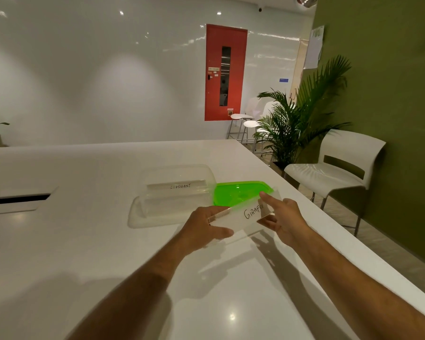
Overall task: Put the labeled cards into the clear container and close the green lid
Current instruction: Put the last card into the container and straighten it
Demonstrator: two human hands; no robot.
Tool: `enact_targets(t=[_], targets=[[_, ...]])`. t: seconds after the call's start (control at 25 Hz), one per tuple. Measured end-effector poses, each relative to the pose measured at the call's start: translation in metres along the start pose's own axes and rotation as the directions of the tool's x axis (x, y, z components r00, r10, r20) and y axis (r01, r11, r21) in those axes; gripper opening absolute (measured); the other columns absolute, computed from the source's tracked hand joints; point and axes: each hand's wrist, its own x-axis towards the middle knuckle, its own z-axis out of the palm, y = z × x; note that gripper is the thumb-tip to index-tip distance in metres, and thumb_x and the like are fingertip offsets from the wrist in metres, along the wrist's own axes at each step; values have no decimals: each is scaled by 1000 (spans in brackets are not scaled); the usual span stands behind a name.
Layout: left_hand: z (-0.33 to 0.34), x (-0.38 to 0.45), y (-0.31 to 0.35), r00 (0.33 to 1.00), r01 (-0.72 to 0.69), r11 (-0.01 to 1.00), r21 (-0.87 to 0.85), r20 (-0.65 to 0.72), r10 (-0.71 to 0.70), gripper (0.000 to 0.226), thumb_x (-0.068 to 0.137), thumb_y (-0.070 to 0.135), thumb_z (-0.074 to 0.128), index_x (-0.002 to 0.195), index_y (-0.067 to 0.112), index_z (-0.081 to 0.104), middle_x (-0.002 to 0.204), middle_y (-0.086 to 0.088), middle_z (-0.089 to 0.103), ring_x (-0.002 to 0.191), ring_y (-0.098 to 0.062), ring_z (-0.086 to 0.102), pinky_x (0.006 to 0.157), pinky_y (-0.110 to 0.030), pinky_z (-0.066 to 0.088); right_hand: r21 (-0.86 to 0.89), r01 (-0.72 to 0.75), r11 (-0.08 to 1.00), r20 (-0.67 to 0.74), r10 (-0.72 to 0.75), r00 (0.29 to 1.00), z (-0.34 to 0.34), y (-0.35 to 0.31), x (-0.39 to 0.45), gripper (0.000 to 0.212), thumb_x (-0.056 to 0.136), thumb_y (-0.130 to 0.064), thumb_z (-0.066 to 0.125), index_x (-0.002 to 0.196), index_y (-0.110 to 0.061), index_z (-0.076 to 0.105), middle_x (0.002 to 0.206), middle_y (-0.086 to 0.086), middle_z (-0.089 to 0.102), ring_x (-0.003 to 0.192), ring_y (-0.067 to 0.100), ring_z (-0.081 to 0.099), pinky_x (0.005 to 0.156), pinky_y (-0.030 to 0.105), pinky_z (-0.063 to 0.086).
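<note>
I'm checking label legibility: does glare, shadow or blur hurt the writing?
Head view: the hand-held white GIRAFFE card reads sharply; the white card inside the clear plastic container is hazed and barely legible; ceiling-light glare spots and arm shadows fall on the glossy white table, off both cards.

A single head-worn wide-angle camera is looking forward and down across the glossy white table [88, 241], sitting close above the forearms, and facing the far red door [225, 72].

Container [174, 192] on table [84, 241], lid [238, 192] just right, card [179, 185] inside.
</note>
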Motion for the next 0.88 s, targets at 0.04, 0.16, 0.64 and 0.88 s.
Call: enact_targets(t=[0.04, 0.16, 0.64, 0.88], targets=[[-8, -1, 1, 1000, 2, 1000, -10, 29, -2, 61, 69, 6, 87, 125, 24, 68, 110, -3, 75, 72, -16, 64, 72, -36, 53, -11, 7, 1000, 20, -6, 1000, -4, -1, 1, 72, 82, -25, 77, 137, -10, 34, 116, 24, 66, 102, 38, 68, 83, 50, 59], [-30, -6, 5, 996, 7, 1000, -24, 93, -5, 56, 71, -6, 82, 121, 17, 70, 108, -2, 73, 69, -11, 62, 67, -23, 50, -54, 35, 998, 102, -30, 994, -13, -2, 3, 76, 78, -21, 79, 140, -13, 35, 121, 19, 64, 102, 34, 69, 85, 50, 58], [-85, -19, 12, 995, -32, 996, 88, 102, 23, 56, 70, -9, 81, 120, 15, 71, 117, -4, 72, 95, -14, 68, 61, -23, 52, -486, 342, 804, 468, -91, 879, -4, -12, 7, 71, 49, -29, 92, 114, -18, 66, 110, 12, 72, 100, 35, 69, 83, 47, 60], [-128, -3, 28, 991, -137, 886, 444, 56, 125, 66, 65, 8, 90, 124, 26, 68, 123, 8, 64, 106, -10, 62, 88, -15, 52, -702, 545, 458, 499, -228, 836, 32, -30, 19, 56, 52, -42, 93, 100, -35, 66, 99, -13, 71, 72, 15, 65, 75, 35, 58]])
